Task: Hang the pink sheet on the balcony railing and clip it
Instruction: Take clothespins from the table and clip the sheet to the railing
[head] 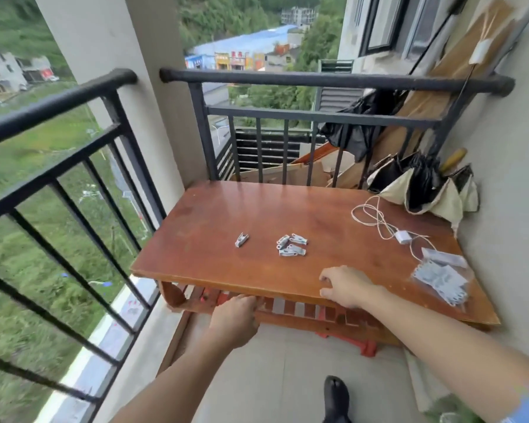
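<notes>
While leaning over the balcony corner, looking down on a wooden table (226,209) set against the black railing (318,79). Resting the right hand (345,286) on the tabletop near its front edge, fingers loosely bent and spread, nothing in them. Reaching with the left hand (234,320) below that front edge, towards the slatted shelf underneath; fingertips hidden under the top, so cannot tell whether closed on anything.

Beyond the right hand, towards the middle of the table: a small cluster of grey clips (291,245), apart from the hand. Left of the cluster, a single grey clip (242,239) lying alone, well above the left hand. To the right of the right hand, close to the wall, a clear bag of more clips (443,279). Behind the bag, a white cable with charger (402,236) and a folded umbrella (425,187).

Pink sheet: cannot tell where from this view. Railing bare along its top bar, well apart from both hands.
</notes>
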Tool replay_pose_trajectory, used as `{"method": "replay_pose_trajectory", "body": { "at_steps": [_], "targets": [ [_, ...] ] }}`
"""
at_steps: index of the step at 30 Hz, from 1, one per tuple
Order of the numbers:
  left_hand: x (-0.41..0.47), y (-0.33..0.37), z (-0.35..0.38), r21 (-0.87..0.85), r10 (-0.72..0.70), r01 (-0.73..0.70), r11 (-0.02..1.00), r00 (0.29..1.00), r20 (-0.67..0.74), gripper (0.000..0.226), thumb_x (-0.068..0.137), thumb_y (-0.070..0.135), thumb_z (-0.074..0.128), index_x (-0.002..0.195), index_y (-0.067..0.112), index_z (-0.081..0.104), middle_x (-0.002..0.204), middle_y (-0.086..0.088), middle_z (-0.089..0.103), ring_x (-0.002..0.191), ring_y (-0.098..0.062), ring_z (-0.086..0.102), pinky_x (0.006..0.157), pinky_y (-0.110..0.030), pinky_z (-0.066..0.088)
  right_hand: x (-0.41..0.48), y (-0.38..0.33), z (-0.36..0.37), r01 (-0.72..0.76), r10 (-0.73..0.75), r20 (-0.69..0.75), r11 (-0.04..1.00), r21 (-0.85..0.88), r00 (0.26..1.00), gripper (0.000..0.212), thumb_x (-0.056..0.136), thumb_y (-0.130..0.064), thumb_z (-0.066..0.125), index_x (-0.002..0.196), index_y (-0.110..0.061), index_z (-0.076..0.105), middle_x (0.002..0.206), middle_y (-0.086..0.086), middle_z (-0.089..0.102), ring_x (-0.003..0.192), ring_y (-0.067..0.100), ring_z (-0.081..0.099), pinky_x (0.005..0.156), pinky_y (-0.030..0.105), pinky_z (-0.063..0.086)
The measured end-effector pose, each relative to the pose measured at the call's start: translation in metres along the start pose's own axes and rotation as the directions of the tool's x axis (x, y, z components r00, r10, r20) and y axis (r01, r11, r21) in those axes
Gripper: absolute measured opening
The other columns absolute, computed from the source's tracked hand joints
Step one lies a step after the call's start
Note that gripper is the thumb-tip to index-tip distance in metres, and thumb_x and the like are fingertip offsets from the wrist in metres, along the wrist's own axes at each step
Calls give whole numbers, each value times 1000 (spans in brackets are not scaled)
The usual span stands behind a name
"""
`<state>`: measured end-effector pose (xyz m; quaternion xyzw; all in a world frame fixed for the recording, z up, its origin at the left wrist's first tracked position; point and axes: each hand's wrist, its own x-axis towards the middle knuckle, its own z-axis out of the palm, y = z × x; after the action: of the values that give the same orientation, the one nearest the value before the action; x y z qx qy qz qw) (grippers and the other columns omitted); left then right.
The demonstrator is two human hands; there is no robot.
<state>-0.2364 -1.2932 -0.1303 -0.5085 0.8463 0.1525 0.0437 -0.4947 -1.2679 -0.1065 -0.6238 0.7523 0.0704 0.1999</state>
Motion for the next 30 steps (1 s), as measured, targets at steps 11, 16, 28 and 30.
{"method": "replay_pose_trajectory", "body": {
  "at_steps": [11,16,28,30],
  "targets": [
    [149,5,31,-105,-305,324,940,937,168,30,92,33,47,116,20,56,122,1,58,108,-21,57,79,-30,44,245,41,15,131,-121,148,990,-60,982,30,92,-30,51,121,-25,58,126,5,62,114,30,59,87,34,46],
    [179,19,48,-164,-409,448,879,884,226,32,94,33,46,121,20,55,123,2,56,111,-19,54,89,-31,41,308,46,34,207,-206,122,978,0,971,30,95,-25,48,124,-21,53,131,4,54,114,30,58,85,37,47],
    [166,19,53,-170,-548,601,781,790,276,32,93,32,45,121,20,54,119,1,57,109,-20,56,80,-29,41,330,54,33,175,-166,153,983,-53,974,17,92,-38,53,95,-27,65,112,3,67,107,27,61,82,31,44],
    [158,16,42,-183,-549,595,782,798,250,31,93,30,45,120,19,54,119,-1,58,109,-21,56,81,-30,42,326,41,14,183,-179,118,983,-19,977,17,91,-38,53,90,-26,65,108,5,69,104,28,62,81,32,45]
  ]
}}
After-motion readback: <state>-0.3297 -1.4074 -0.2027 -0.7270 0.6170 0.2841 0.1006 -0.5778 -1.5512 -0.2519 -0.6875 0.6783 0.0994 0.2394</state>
